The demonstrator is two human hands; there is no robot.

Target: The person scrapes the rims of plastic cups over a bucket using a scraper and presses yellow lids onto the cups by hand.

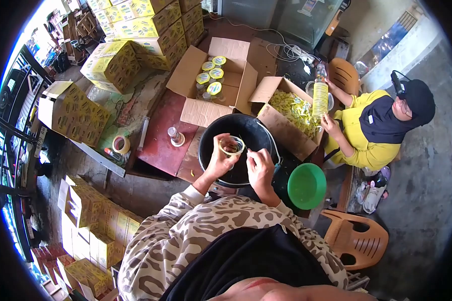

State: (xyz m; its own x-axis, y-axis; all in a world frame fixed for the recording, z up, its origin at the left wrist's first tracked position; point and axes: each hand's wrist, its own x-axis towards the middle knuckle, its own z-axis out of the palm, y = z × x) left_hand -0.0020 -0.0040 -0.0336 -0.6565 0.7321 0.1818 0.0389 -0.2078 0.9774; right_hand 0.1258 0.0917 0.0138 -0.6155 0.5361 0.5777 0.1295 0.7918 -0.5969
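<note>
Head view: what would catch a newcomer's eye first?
Likely the round black bucket at centre, with the left hand holding a clear plastic cup over it. Stacked yellow cardboard cartons rise at upper left. At right, a person in yellow holds a long yellow-ringed stack.

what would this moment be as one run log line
left hand: holds clear cup over black bucket | right hand: near cup rim | green basin: right of bucket | co-worker: holds cup stack

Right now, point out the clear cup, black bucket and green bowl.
Clear cup (231, 145): head view, on the round end facing the camera.
Black bucket (236, 124): head view, on its far inner wall.
Green bowl (307, 187): head view, on its inner bottom.
</note>
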